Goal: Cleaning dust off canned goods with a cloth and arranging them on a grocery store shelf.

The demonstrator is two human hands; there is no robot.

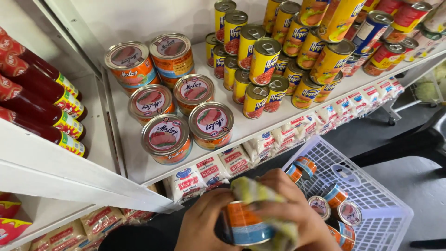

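Note:
My left hand (202, 225) grips a round orange and blue can (244, 224) from its left side. My right hand (292, 211) presses a yellow-green cloth (260, 197) over the top and right side of that can. Both hands sit low in the view, just left of a white plastic basket (381, 204) that holds several more cans of the same kind (334, 209). Straight above my hands, the white shelf (134, 158) carries several wide round meat cans (166, 138) with orange sides.
Tall yellow cans (265, 60) are stacked on the same shelf to the right. Red sauce bottles (42, 107) lie on the shelf at the left. White sugar packets (209, 169) fill the lower shelf. Dark floor lies at the right beyond the basket.

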